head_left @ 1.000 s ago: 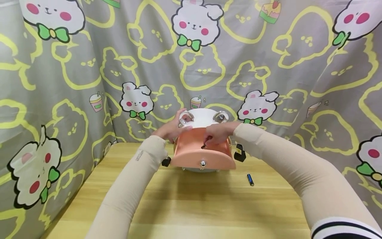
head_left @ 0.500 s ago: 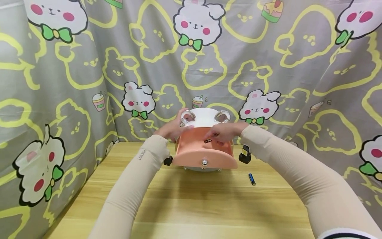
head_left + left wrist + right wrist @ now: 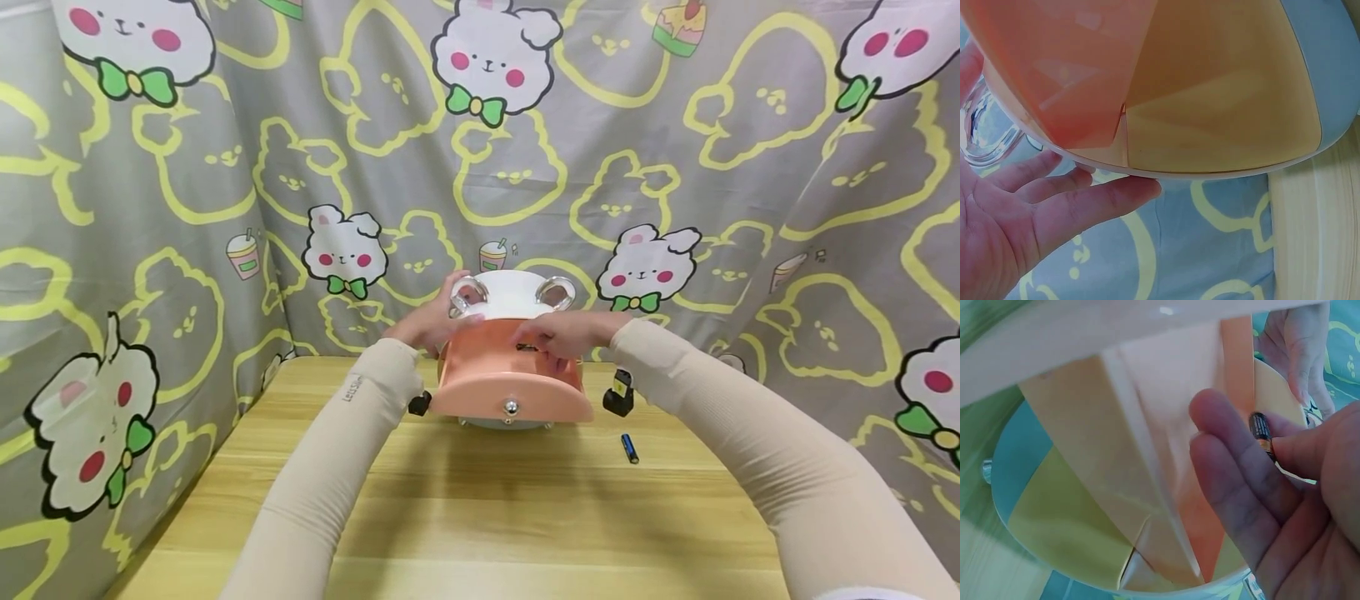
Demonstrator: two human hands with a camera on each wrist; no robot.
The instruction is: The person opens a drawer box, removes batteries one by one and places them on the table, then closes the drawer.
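Observation:
A round white-topped storage box (image 3: pixel 512 293) with clear loop ears stands on the table, its orange tilt-out drawer (image 3: pixel 510 398) swung forward. My left hand (image 3: pixel 435 323) holds the box at its left ear, thumb in front and fingers behind; in the left wrist view those fingers (image 3: pixel 1094 203) lie along the rim. Over the drawer's opening, my right hand (image 3: pixel 568 333) pinches a small black battery with a copper band (image 3: pixel 1261 432) between thumb and index finger. The other fingers (image 3: pixel 1235 481) of that hand stretch out beside it.
A second battery, blue and black (image 3: pixel 628 448), lies on the wooden table (image 3: pixel 480 517) to the right of the box. A patterned curtain (image 3: pixel 420 167) hangs behind and at both sides. Black wrist-camera mounts (image 3: pixel 618 395) flank the box.
My right hand has risen a little from the drawer and shifted right, and the battery in it has turned from slanting down to nearly level. The left hand keeps its hold on the box.

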